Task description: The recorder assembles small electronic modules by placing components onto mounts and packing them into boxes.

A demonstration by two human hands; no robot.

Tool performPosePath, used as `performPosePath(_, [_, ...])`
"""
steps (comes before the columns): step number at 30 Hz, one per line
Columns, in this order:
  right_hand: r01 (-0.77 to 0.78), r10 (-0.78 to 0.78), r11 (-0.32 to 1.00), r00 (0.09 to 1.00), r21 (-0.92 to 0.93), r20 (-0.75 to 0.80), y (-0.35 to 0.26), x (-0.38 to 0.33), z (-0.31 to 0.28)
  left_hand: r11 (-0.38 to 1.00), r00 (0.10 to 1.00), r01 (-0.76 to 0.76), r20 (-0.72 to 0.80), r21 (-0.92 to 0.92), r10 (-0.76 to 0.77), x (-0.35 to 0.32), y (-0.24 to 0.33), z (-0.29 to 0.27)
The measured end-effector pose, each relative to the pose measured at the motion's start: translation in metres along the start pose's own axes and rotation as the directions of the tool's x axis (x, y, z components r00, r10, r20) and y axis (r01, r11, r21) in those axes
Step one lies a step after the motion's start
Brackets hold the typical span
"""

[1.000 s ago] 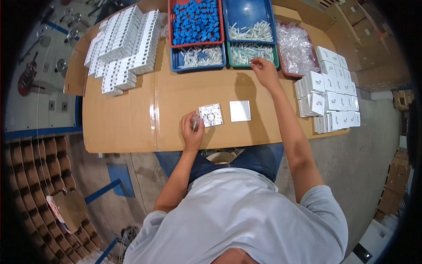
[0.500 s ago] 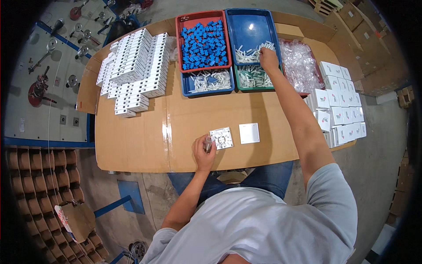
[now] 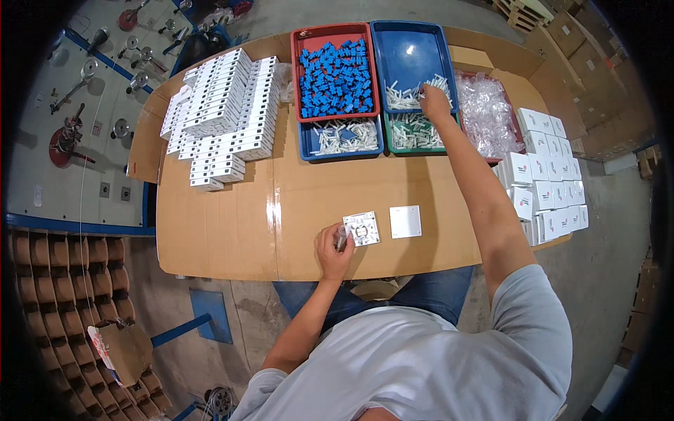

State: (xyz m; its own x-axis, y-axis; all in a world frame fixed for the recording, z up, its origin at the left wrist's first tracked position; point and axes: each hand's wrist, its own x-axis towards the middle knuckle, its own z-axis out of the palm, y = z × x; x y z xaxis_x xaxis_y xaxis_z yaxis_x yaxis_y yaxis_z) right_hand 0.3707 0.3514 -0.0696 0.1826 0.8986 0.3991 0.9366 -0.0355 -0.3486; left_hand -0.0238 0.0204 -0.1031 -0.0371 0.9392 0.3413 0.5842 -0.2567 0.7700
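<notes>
Two white stacks (image 3: 221, 105) (image 3: 551, 168) flank both hands (image 3: 333, 254) (image 3: 437, 105): left clasping a clear packet (image 3: 342, 238), right, grip unclear, at the far blue tray (image 3: 411, 56).

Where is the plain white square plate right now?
In the head view, the plain white square plate lies on the cardboard, right of centre, just right of the square white part beside the left hand.

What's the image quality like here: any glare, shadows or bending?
All in the head view: a bright glare streak marks the cardboard left of the left hand; a soft shadow falls just right of the white square plate; the cardboard's front edge bows, and the picture's corners go black.
</notes>
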Motion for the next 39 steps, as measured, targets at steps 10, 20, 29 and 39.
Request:
performPosePath(10, [-0.191, 0.169, 0.959, 0.979, 0.208, 0.116, 0.001, 0.017, -0.016, 1.000, 1.000, -0.016, -0.025, 0.017, 0.017, -0.002, -0.005, 0.001])
performPosePath(20, [-0.138, 0.134, 0.977, 0.990, 0.163, 0.032, -0.002, 0.012, -0.024, 1.000, 1.000, -0.013, 0.000, 0.016, 0.013, -0.002, -0.003, -0.002])
performPosePath(29, [0.166, -0.166, 0.986, 0.986, 0.000, 0.020, -0.011, 0.001, -0.045, 1.000, 1.000, 0.019, 0.006, -0.002, -0.019, 0.000, -0.003, 0.001])
performPosePath(39, [-0.015, 0.025, 0.999, 0.978, -0.048, 0.208, 0.005, 0.001, -0.037, 1.000, 1.000, -0.005, -0.008, 0.002, 0.005, -0.002, 0.000, 0.000])
